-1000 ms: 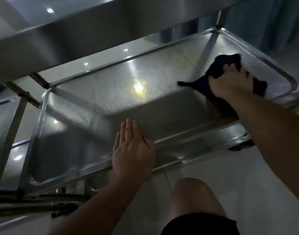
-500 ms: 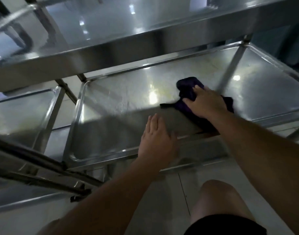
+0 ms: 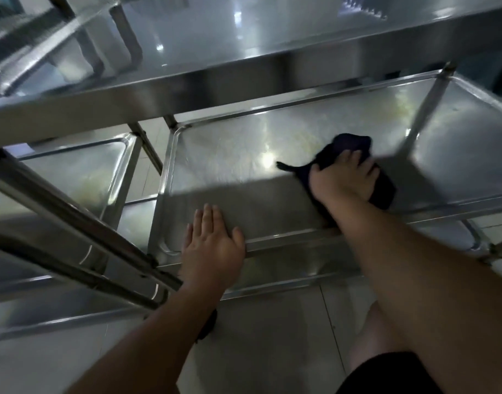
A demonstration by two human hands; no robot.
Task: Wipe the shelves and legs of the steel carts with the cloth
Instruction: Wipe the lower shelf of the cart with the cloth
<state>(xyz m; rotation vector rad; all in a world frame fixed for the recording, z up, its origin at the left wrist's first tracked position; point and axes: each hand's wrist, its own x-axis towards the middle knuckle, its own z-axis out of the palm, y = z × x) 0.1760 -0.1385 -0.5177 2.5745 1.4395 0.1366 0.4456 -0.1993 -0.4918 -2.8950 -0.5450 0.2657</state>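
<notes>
A dark cloth lies on the middle shelf of the steel cart, right of its centre. My right hand presses flat on the cloth, fingers spread over it. My left hand rests flat on the shelf's front rim, fingers together, holding nothing. The cart's top shelf juts out above and casts a shadow over the near half of the middle shelf. A thin upright leg stands at the back right.
A second steel cart stands to the left, its handle bars crossing the near left. A lower shelf shows under the front rim. My bare knee is at the bottom right over a pale tiled floor.
My right hand slid the cloth from the shelf's far right toward the middle, then slightly back right. My left hand stayed on the front rim. The view shifted up and left.
</notes>
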